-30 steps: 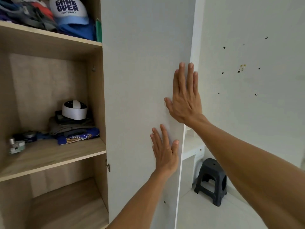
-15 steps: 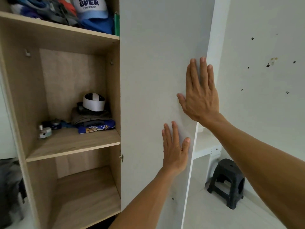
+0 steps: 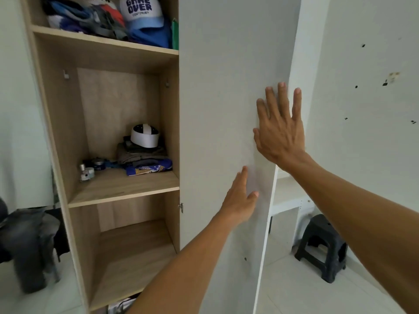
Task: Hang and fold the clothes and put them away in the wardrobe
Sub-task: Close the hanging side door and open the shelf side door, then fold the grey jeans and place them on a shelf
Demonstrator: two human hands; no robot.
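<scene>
- Since the earlier frame, the view had swung left, baring more of the open wardrobe (image 3: 56, 141).
- Right hand (image 3: 280, 130) lay flat, fingers spread, on the white door (image 3: 222, 91), gripping nothing.
- Left hand (image 3: 240, 200) lay open below it, palm toward the door.
- Folded clothes (image 3: 145, 159) sat on the middle shelf under a white headset (image 3: 145, 138).

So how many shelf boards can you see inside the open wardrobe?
3: the top shelf holding caps, the middle shelf holding folded clothes, the bottom board. The white door may hide more.
</scene>
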